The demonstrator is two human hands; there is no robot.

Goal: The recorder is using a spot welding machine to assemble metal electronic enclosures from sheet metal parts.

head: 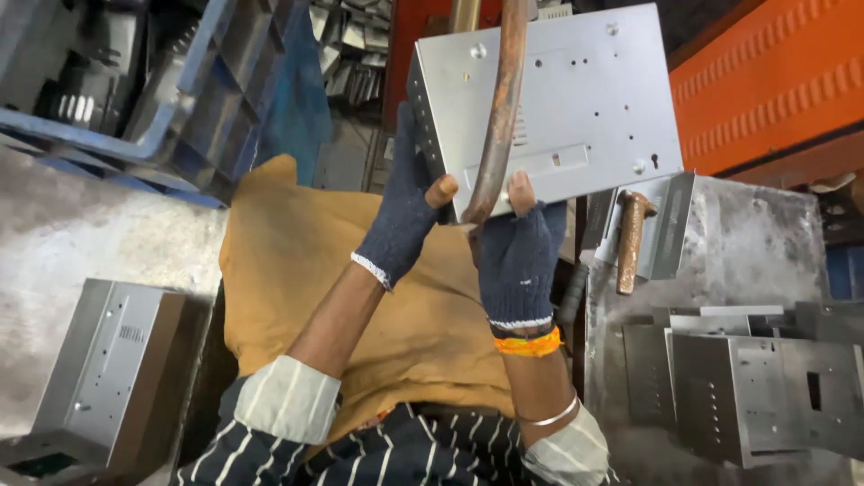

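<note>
Both hands wear dark blue knitted gloves with bare fingertips. The left hand has its fingers closed on the lower left corner of a grey sheet-metal box panel, held up in front of the person. The right hand grips the panel's bottom edge. A rusty curved bar crosses the panel's face. Below lies tan cloth. To the right, more metal panels rest on a grey bench.

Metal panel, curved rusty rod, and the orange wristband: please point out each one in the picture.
metal panel [594, 90], head view, on the flat grey face with small holes.
curved rusty rod [504, 108], head view, on the middle of the shaft crossing the panel.
orange wristband [529, 344], head view, on the band below the right glove.
</note>
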